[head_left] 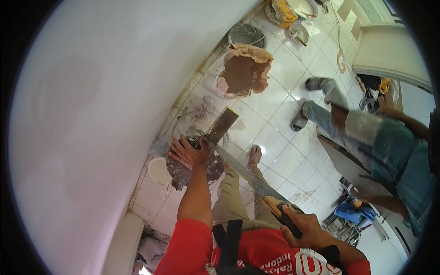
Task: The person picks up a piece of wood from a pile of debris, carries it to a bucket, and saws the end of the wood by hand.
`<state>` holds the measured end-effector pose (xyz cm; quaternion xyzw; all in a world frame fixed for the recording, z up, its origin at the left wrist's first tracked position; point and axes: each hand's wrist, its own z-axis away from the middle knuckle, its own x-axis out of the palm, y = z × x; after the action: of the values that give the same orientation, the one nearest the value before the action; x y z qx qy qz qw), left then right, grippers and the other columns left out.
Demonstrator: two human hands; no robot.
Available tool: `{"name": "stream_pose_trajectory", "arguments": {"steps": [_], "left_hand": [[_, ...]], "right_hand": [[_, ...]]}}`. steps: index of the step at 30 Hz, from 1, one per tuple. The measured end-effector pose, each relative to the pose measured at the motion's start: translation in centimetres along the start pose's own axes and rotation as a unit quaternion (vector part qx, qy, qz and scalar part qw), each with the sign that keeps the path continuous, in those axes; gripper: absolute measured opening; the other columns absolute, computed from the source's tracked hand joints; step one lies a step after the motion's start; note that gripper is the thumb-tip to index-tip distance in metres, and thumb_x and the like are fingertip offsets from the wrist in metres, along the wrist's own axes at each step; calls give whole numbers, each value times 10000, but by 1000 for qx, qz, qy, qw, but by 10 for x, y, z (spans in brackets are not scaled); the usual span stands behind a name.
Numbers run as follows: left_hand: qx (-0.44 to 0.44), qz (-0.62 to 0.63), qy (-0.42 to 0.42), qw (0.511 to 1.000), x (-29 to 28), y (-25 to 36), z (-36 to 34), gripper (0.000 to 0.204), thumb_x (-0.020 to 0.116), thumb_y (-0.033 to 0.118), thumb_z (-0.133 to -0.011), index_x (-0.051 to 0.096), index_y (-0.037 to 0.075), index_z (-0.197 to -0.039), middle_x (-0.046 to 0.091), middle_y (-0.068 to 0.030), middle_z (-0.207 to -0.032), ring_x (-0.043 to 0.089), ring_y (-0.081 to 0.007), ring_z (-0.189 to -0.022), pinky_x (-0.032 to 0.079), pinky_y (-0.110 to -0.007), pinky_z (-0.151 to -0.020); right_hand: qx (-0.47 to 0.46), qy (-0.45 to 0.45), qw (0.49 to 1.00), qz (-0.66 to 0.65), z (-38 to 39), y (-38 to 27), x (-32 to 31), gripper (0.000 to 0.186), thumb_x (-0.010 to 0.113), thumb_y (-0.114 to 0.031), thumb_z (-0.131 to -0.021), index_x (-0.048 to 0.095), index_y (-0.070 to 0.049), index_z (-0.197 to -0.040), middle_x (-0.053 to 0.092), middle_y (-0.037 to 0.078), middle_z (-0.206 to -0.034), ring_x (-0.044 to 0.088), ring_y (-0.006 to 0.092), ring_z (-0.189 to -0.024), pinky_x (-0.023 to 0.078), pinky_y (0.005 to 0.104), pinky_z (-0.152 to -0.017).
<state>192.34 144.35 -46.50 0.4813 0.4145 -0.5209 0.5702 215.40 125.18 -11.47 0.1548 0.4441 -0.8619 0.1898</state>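
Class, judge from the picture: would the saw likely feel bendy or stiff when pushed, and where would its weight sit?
The saw is probably springy, as its blade looks long and thin. Its weight likely sits toward the bulkier handle, in the right hand.

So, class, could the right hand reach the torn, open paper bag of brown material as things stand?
Probably not: the right hand grips a long metal handsaw, and the bag stands beyond the saw's far end.

white wall (101, 114) at left; square white floor tiles (285, 166), shiny, smudged
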Motion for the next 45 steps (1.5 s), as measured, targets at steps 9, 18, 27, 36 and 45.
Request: {"name": "stream_pose_trajectory", "arguments": {"steps": [9, 18, 27, 36, 45], "left_hand": [[-15, -6, -72, 997, -10, 5, -1, 841, 717, 532, -848, 424, 106, -1511, 253, -168, -1648, 112, -391, -1561, 40, -622, -1236], [-9, 12, -57, 998, -5, 13, -10, 842, 696, 549, -861, 409, 105, -1517, 231, -179, -1654, 105, -412, -1556, 26, -629, -1234], [-11, 21, -16, 1000, -4, 3, -8, 820, 707, 548, -858, 440, 103, -1493, 279, -172, -1638, 159, -423, -1541, 60, -632, -1224], [-7, 2, -63, 998, -7, 14, -6, 834, 696, 566, -852, 443, 108, -1500, 263, -193, -1639, 132, -423, -1548, 24, -635, -1228], [-2, 8, -9, 1000, 0, 7, -7, 831, 693, 577, -852, 453, 102, -1490, 289, -185, -1630, 165, -407, -1541, 53, -620, -1232]], "right_hand": [[42, 1, 999, 17, -95, -14, 47, 602, 688, -265, -911, 512, -15, -1430, 714, 234, -912, 695, 410, -673, 563, 458, -585], [28, 15, 999, 12, -80, 4, 44, 612, 691, -277, -916, 497, -54, -1452, 714, 185, -812, 691, 416, -676, 563, 472, -611], [42, -6, 999, -10, -1, -24, -8, 651, 674, -357, -935, 471, -58, -1477, 712, 217, -856, 686, 453, -713, 559, 503, -656], [66, -21, 997, 36, -122, -3, 56, 614, 632, -348, -956, 468, -48, -1465, 690, 257, -852, 676, 451, -738, 532, 549, -668], [45, -27, 999, 6, -49, 6, 18, 628, 662, -308, -938, 463, -70, -1484, 708, 238, -855, 711, 413, -758, 577, 498, -711]]}}
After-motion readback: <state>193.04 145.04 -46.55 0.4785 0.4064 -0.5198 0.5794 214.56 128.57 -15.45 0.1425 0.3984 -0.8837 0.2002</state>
